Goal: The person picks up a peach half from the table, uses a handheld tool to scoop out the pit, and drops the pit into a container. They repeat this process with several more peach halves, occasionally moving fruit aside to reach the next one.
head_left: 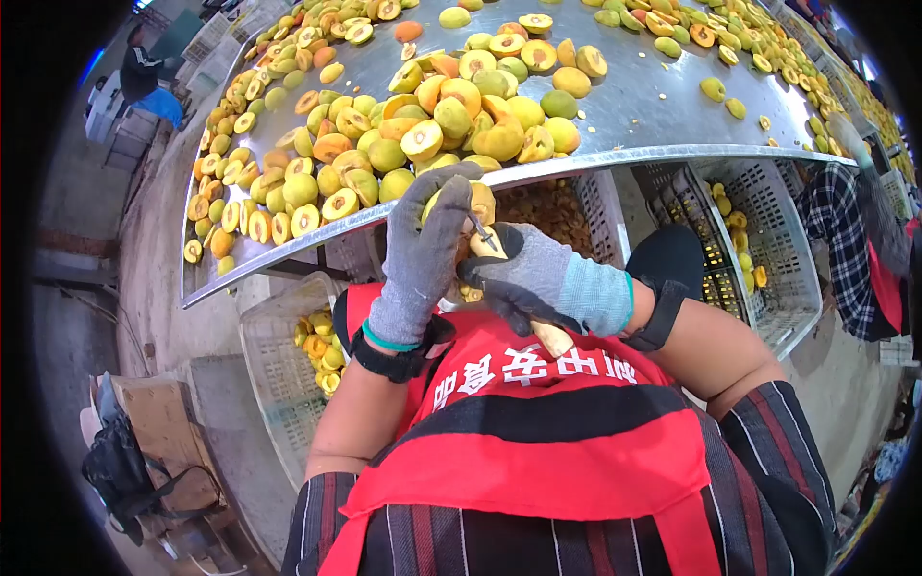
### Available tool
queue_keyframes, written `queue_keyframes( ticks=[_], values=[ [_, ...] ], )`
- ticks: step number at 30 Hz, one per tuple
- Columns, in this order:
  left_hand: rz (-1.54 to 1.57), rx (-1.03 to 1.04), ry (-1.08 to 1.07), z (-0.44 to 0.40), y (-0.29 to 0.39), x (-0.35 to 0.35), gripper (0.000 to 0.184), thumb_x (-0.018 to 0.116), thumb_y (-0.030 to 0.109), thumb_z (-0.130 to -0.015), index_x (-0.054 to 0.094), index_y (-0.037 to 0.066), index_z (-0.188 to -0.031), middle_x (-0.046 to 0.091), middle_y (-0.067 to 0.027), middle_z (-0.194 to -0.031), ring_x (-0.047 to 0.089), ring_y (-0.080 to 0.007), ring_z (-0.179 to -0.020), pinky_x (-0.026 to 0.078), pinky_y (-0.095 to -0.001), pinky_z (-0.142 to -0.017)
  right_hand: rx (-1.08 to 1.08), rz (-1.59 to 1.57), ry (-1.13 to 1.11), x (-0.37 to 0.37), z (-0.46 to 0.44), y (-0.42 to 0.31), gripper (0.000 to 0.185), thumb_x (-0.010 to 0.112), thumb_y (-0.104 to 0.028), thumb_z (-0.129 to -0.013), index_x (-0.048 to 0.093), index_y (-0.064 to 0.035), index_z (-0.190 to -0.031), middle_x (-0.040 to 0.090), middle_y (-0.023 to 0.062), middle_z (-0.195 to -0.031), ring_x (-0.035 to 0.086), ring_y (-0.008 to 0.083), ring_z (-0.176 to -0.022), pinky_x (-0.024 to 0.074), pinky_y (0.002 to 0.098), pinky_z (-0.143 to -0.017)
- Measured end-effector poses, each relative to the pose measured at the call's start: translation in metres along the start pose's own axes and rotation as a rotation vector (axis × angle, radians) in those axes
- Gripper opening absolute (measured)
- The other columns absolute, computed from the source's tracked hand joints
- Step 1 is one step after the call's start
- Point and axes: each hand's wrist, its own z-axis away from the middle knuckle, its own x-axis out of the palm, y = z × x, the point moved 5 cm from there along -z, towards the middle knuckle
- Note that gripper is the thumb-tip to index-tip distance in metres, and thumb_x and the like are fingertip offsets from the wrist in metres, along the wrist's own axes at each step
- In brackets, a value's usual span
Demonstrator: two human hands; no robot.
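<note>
My left hand (pixel 415 254), in a grey glove, is closed around a yellow peach (pixel 483 204) just in front of the table edge. My right hand (pixel 538 272), gloved too, grips a small pitting knife (pixel 549 338) by its pale handle. Its thin dark metal tip points up at the peach and appears to touch it. The glove fingers partly hide the fruit, so the cut side cannot be made out. Close beyond my hands, a heap of halved peaches (pixel 423 140) lies on the metal table (pixel 629 101), several with brown pits showing.
Beneath the table edge stands a crate of brown pits or scraps (pixel 557 213). A white crate (pixel 272 370) with peach pieces is at my left, another crate (pixel 783 254) at my right. A person in a checked sleeve (pixel 837 230) works at right; another person (pixel 144 77) is far left.
</note>
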Motion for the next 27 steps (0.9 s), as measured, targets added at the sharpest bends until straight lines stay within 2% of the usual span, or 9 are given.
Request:
queue_keyframes(
  ticks=[3,5,8,11,13,17,19,23,27],
  values=[
    [-0.034,-0.049,-0.010,0.000,0.000,0.000,0.025,0.052,0.021,-0.089,0.062,0.000,-0.098,0.060,-0.0025,-0.082,0.051,-0.0071,-0.075,0.044,-0.0233,-0.068,-0.290,0.413,0.128,-0.002,-0.008,-0.001,0.025,0.052,-0.023,-0.084,0.053,-0.0016,-0.096,0.056,0.0095,-0.063,0.054,0.0192,-0.040,0.0457,0.0311,-0.039],
    [-0.491,0.320,-0.092,-0.001,0.011,0.004,0.026,0.051,0.021,-0.090,0.062,-0.001,-0.097,0.061,-0.0035,-0.084,0.051,-0.0064,-0.074,0.043,-0.0228,-0.067,-0.385,0.585,0.217,-0.007,-0.026,0.026,0.025,0.050,-0.023,-0.083,0.053,-0.0019,-0.097,0.057,0.0098,-0.066,0.056,0.0210,-0.044,0.0491,0.0328,-0.046],
    [-0.195,0.022,0.001,0.000,0.003,0.005,0.027,0.053,0.022,-0.088,0.062,-0.001,-0.097,0.062,-0.0055,-0.085,0.053,-0.0079,-0.075,0.045,-0.0236,-0.068,-0.400,0.766,0.262,-0.001,-0.009,-0.006,0.025,0.049,-0.022,-0.083,0.055,-0.0030,-0.098,0.058,0.0132,-0.074,0.060,0.0271,-0.062,0.0510,0.0361,-0.062],
    [-0.169,0.016,0.002,0.001,0.001,0.003,0.029,0.051,0.023,-0.088,0.062,-0.001,-0.098,0.061,-0.0053,-0.084,0.054,-0.0089,-0.076,0.044,-0.0226,-0.068,0.173,0.275,-0.056,0.004,0.000,-0.004,0.023,0.051,-0.022,-0.082,0.056,-0.0036,-0.096,0.058,0.0156,-0.075,0.060,0.0289,-0.072,0.0497,0.0349,-0.070],
    [-0.228,0.073,-0.033,-0.002,0.003,0.000,0.030,0.047,0.024,-0.089,0.061,-0.001,-0.098,0.059,-0.0042,-0.082,0.055,-0.0090,-0.076,0.043,-0.0211,-0.067,-0.137,0.309,-0.119,0.002,-0.014,0.014,0.021,0.052,-0.022,-0.081,0.053,-0.0005,-0.083,0.057,0.0105,-0.061,0.058,0.0196,-0.047,0.0486,0.0332,-0.045],
    [-0.354,-0.145,-0.254,-0.007,-0.013,0.004,0.033,0.045,0.026,-0.091,0.061,-0.002,-0.097,0.060,-0.0040,-0.083,0.055,-0.0085,-0.076,0.044,-0.0213,-0.068,-0.685,0.771,0.144,0.003,-0.028,0.014,0.017,0.054,-0.018,-0.080,0.051,-0.0013,-0.079,0.053,0.0077,-0.056,0.055,0.0185,-0.044,0.0459,0.0324,-0.041],
    [-0.117,-0.148,-0.317,-0.005,-0.023,0.007,0.032,0.046,0.026,-0.091,0.061,-0.002,-0.097,0.061,-0.0044,-0.085,0.055,-0.0088,-0.077,0.045,-0.0223,-0.070,0.116,0.134,-0.018,-0.001,-0.010,0.018,0.018,0.055,-0.019,-0.080,0.052,-0.0014,-0.078,0.052,0.0075,-0.055,0.053,0.0180,-0.043,0.0444,0.0320,-0.040],
    [0.146,-0.140,-0.370,-0.005,-0.027,0.006,0.032,0.046,0.024,-0.091,0.055,-0.003,-0.107,0.062,-0.0117,-0.091,0.060,-0.0158,-0.082,0.048,-0.0275,-0.075,-0.270,0.104,-0.254,0.001,0.003,0.000,0.016,0.048,-0.016,-0.089,0.056,-0.0022,-0.090,0.047,0.0004,-0.054,0.048,0.0084,-0.043,0.0386,0.0221,-0.040],
    [0.459,-0.129,-0.287,-0.002,-0.011,0.016,0.032,0.049,0.025,-0.091,0.055,-0.002,-0.108,0.062,-0.0111,-0.091,0.058,-0.0138,-0.085,0.047,-0.0276,-0.078,0.116,-0.813,-0.320,0.010,0.008,0.009,0.011,0.051,-0.016,-0.089,0.053,-0.0064,-0.093,0.042,-0.0043,-0.053,0.041,0.0047,-0.041,0.0326,0.0179,-0.038]
  ],
)
